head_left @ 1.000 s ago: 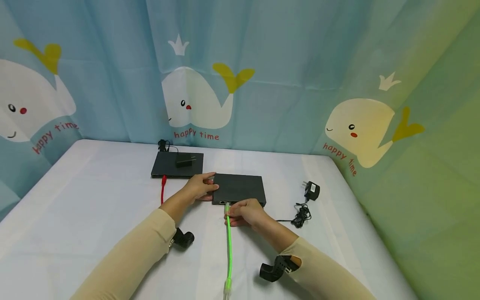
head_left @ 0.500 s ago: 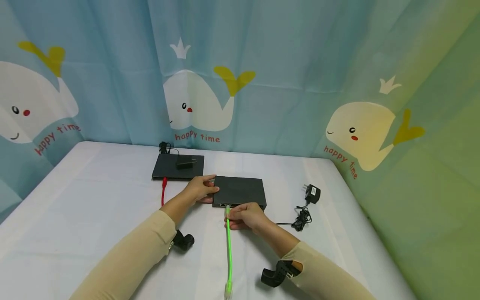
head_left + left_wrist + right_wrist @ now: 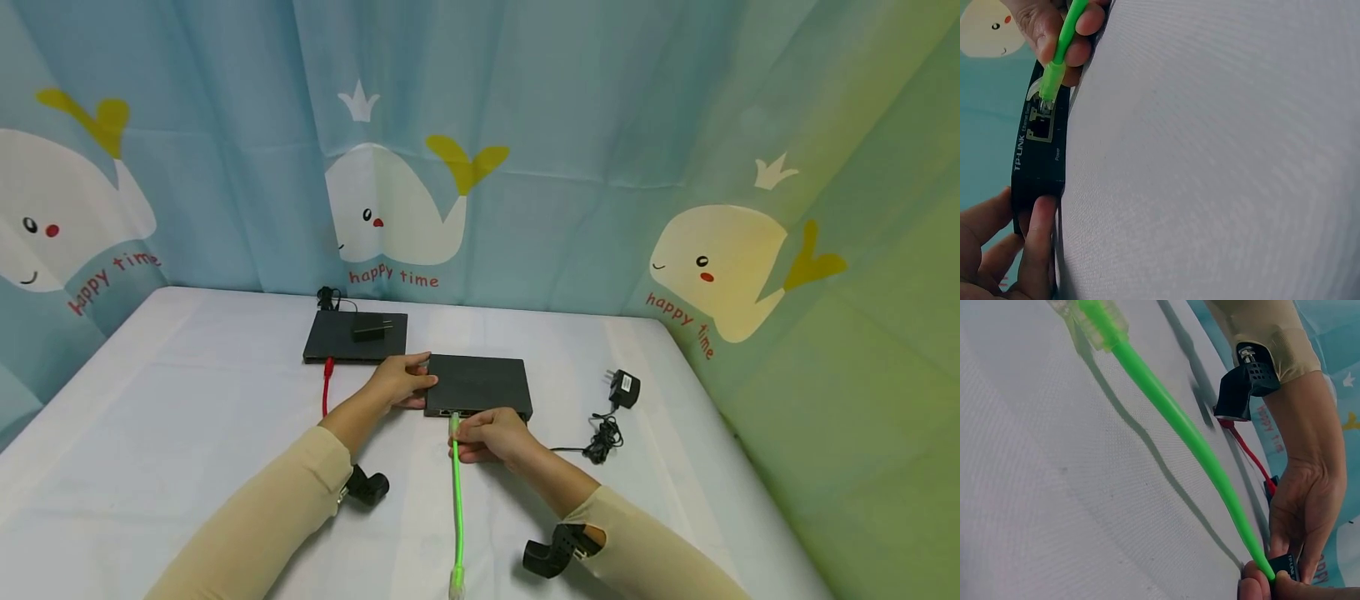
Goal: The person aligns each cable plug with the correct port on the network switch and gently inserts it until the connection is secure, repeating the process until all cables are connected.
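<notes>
A flat black TP-LINK network switch (image 3: pixel 478 385) lies mid-table, its row of ports facing the person. My left hand (image 3: pixel 397 382) grips its left end, thumb on the top face. At the front edge my right hand (image 3: pixel 495 435) pinches a short green Ethernet cable (image 3: pixel 458 500) by the plug end. In the left wrist view the clear plug (image 3: pixel 1047 105) is at a port beside an unfilled one; how deep it sits cannot be told. The cable's other end points toward the person, and its loose plug (image 3: pixel 1100 322) shows in the right wrist view.
Behind and left lies a second black box (image 3: pixel 330 335) with a black power adapter (image 3: pixel 370 327) on top and a red cable (image 3: pixel 326 387) at its front. Another adapter (image 3: pixel 624 389) with a bundled cord (image 3: pixel 603 440) lies right. A curtain (image 3: pixel 570 150) hangs behind the table.
The scene sits slightly lower in the head view. Both hands keep the same holds, and the switch and green cable stay where they were.
</notes>
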A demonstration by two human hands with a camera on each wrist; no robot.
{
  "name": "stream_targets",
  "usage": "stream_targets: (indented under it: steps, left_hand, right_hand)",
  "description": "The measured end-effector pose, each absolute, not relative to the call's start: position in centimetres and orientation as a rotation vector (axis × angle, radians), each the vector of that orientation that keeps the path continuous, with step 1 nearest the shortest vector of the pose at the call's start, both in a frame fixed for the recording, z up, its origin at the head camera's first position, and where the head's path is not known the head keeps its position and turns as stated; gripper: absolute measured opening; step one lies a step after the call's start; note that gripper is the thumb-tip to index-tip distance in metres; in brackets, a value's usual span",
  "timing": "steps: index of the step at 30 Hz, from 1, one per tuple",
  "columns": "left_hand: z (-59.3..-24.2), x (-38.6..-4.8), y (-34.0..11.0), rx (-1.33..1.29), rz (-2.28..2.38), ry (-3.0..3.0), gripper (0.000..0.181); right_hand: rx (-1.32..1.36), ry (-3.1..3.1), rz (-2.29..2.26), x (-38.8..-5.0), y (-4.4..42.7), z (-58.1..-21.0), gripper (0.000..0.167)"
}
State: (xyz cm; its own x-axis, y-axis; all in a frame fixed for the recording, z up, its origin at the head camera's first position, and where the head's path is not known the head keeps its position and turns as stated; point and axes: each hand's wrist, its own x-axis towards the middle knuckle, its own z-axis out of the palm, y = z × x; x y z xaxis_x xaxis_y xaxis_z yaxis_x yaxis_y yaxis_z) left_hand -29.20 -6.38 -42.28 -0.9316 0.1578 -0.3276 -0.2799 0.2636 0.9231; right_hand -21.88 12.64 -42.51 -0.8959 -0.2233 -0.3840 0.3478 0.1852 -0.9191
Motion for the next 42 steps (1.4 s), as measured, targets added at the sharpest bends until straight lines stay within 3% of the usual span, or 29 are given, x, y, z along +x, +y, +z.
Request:
stream_targets:
  steps: [25,34,42]
  left_hand:
    - [-42.7,-27.9,-5.8,-0.155,1.805,2.317,0.046]
    - [-42.8,-28.1,-6.2,-0.171,1.842,2.242,0.044]
    - [-42.9,-28.0,-6.1,-0.171,1.866,2.227,0.043]
  right_hand:
    - [0.043,2.022,-1.774,-21.0,14.2,-41.3,0.032]
    - [0.043,2.082,-1.866,-22.8,17.8,-38.0,0.040]
    - [0.244,2.280,-1.847,-25.4,20.9,-37.0,0.041]
